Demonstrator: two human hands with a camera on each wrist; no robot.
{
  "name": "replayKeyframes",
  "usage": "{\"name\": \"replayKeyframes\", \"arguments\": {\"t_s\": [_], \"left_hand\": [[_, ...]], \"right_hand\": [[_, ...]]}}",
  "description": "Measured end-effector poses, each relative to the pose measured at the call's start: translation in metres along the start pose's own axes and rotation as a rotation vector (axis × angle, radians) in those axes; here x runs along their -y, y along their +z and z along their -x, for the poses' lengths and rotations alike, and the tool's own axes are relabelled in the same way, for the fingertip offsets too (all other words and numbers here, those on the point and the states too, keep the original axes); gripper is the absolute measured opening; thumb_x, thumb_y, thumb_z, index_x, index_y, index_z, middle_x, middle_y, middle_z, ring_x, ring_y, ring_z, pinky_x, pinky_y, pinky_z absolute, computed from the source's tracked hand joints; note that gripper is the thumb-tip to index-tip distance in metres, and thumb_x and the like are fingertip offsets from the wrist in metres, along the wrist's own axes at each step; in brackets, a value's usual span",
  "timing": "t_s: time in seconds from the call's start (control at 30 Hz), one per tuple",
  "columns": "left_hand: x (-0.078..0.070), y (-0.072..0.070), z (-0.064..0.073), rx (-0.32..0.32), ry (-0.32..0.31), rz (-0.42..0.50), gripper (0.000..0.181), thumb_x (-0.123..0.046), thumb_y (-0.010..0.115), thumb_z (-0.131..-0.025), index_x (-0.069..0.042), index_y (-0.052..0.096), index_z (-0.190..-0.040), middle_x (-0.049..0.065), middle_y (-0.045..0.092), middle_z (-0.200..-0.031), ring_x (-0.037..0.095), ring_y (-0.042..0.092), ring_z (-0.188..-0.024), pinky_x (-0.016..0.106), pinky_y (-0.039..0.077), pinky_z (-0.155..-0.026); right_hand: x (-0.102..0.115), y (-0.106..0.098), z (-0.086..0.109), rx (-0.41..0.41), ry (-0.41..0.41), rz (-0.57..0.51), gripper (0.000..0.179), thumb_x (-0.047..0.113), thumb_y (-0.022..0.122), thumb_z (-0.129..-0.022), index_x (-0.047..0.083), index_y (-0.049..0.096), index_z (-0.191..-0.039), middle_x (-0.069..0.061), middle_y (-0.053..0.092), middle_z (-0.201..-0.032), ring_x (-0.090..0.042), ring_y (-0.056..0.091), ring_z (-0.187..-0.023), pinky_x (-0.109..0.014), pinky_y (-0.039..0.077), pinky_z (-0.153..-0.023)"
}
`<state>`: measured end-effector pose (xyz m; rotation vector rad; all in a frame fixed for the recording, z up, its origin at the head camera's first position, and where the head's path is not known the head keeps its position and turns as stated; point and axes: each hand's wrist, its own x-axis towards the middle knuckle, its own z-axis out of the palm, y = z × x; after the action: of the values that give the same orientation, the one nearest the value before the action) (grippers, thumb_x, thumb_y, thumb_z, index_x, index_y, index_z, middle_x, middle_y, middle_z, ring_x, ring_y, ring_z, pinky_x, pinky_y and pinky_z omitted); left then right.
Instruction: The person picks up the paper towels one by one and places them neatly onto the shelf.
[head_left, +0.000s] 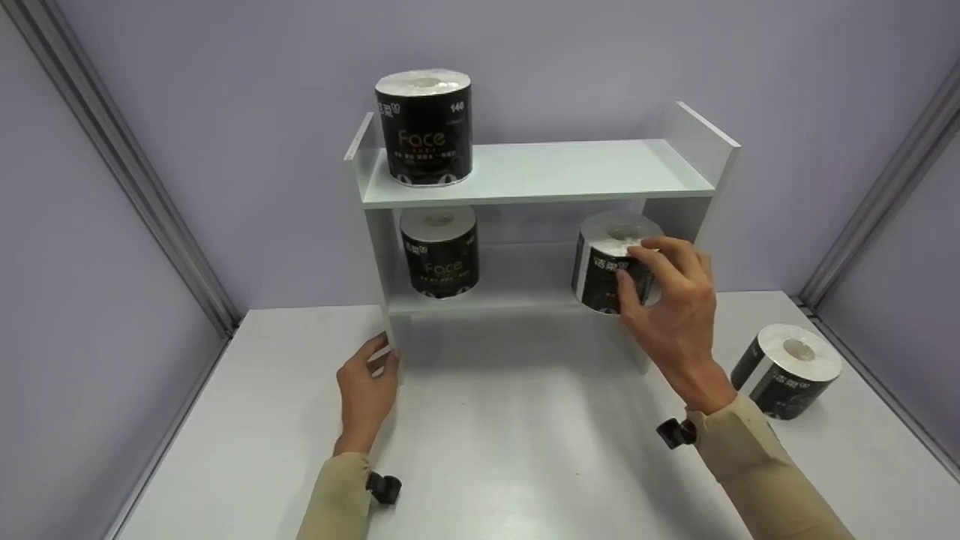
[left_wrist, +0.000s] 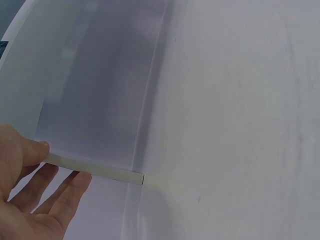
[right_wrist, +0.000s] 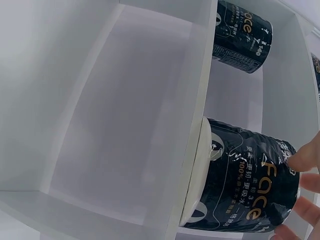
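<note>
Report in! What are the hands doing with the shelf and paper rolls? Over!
Left hand gripping side panel of shelf. Right hand holding paper roll at right end of lower board. Nothing seen blocking that roll.

Left hand [head_left: 367, 394] sat low, right hand [head_left: 679, 304] high at shelf [head_left: 570, 169]

Left forearm [head_left: 336, 499], sleeved, ran nearly upright over desk [head_left: 502, 480]. Left thumb [left_wrist: 32, 152] opposed the fingers [left_wrist: 75, 192], pinching the shelf's left front edge near its foot. Right forearm [head_left: 772, 469], sleeved, slanted up and leftward. Right hand gripped, fingers bent, thumb lower than index finger, by the lower board's right end.
</note>
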<state>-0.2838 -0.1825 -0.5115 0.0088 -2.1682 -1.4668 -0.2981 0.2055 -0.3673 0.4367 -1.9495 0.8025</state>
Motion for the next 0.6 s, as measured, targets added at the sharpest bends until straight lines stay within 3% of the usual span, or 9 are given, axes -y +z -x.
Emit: {"name": "replayKeyframes", "arguments": {"t_s": [0.6], "left_hand": [[-0.0023,0.0002,0.0001,0.002,-0.008,0.001,0.036,-0.004,0.071,-0.102,0.003,0.068,-0.137,0.022,0.071,-0.136,0.039,0.075,-0.115,0.044,0.064,-0.097]], "right_hand": [[-0.0036,0.0025,-0.0021,-0.001,0.0,0.023,0.024,0.009,0.078,-0.092,0.001,0.078,-0.114,-0.019,0.069,-0.121,-0.041,0.057,-0.11,-0.049,0.048,-0.094]]}}
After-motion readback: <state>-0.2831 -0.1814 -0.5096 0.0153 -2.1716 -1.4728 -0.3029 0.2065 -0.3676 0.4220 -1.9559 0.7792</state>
